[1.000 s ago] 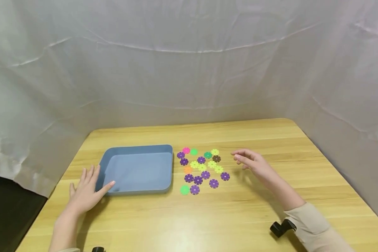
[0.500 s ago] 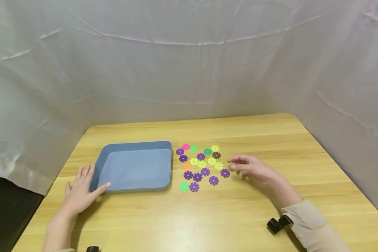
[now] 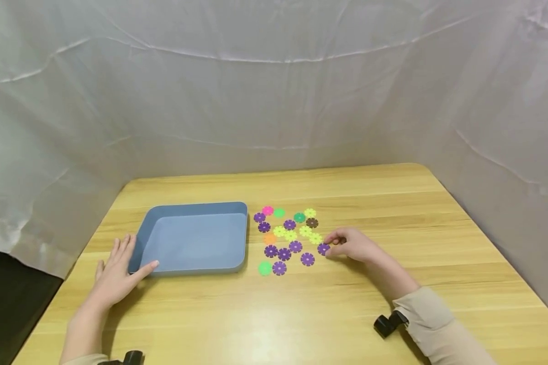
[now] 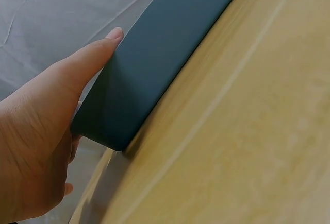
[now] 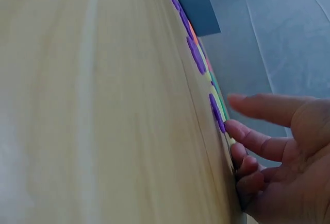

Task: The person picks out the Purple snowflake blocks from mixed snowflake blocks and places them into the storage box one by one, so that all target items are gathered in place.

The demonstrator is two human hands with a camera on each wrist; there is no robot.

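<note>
Right hand (image 3: pixel 353 246), fingers loosely curled, fingertips touching the purple disc (image 3: pixel 323 248) at the right edge of the disc cluster, well to the right of the blue tray (image 3: pixel 193 239); no pinch is evident. Left hand (image 3: pixel 118 274), fingers straight, rests flat against the tray's near-left corner. A clean lift likely requires thumb and forefinger at opposite rim points, neighbouring discs undisturbed.
</note>
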